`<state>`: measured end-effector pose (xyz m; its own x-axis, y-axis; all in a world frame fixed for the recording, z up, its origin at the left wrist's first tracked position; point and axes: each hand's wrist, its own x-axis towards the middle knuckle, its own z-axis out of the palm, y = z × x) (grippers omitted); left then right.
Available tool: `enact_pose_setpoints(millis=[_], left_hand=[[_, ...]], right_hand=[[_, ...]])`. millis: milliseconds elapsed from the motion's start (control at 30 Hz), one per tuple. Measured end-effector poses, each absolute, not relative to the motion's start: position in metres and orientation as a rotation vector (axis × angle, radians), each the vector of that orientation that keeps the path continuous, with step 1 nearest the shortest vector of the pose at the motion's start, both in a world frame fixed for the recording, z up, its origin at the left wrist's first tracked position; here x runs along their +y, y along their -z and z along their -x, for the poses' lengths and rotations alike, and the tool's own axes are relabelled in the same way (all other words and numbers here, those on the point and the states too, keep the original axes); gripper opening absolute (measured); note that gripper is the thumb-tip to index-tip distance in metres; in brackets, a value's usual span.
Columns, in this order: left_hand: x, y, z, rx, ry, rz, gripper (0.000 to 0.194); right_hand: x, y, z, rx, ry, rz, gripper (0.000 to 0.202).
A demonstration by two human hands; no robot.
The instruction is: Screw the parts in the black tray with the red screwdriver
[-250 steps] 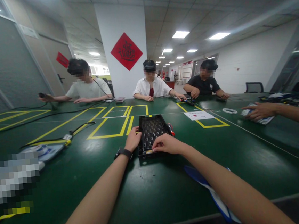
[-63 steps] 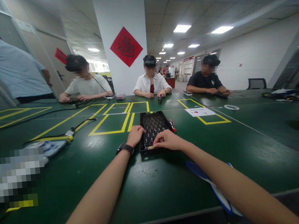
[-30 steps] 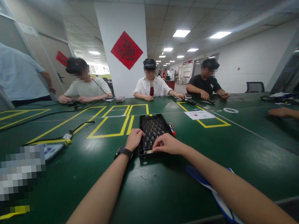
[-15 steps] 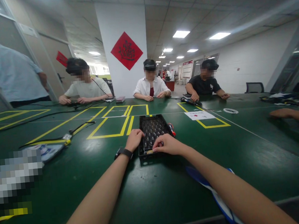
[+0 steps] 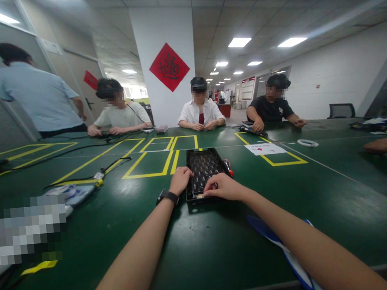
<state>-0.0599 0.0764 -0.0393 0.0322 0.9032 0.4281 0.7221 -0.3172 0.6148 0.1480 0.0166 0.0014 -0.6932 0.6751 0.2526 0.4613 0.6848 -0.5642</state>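
Observation:
In the middle of the table lies a shallow black tray (image 5: 201, 202), its inside filled with rows of small dark shapes. My left hand (image 5: 181, 180) grips its left rim, with the fingertips curled over the edge; a dark watch (image 5: 167, 197) is on that wrist. Over the near right part of the tray, my right hand (image 5: 225, 187) is closed in a pinch, and what it holds is too small to name. Just left of those fingertips, a small yellowish piece (image 5: 197, 197) lies along the near end. A red and black object (image 5: 228, 166) touches or stands beside the tray's right side.
The green table (image 5: 190, 258) bears yellow tape outlines. A blue and white item (image 5: 291, 258) lies partly under my right forearm. A paper sheet (image 5: 265, 149), a white ring (image 5: 307, 142) and cables (image 5: 114, 164) lie farther off. Several people sit around; another person's hand (image 5: 379, 145) rests at right.
My view has turned slightly left, so everything sits farther right. The standing person at the left shows more fully. Both hands keep their places at the tray.

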Motion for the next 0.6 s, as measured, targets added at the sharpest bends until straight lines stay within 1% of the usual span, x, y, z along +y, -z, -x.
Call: enact_pose_setpoints(millis=[400, 600], left_hand=[[0.0784, 0.0411, 0.0598, 1.675, -1.158, -2.104, 0.028], [0.0781, 0.0397, 0.0605, 1.673, -1.125, -2.1, 0.028]], right_hand=[[0.0136, -0.0017, -0.1474, -2.436, -0.628, 0.891, 0.025], [0.0121, -0.0054, -0.148, -2.431, -0.676, 0.865, 0.027]])
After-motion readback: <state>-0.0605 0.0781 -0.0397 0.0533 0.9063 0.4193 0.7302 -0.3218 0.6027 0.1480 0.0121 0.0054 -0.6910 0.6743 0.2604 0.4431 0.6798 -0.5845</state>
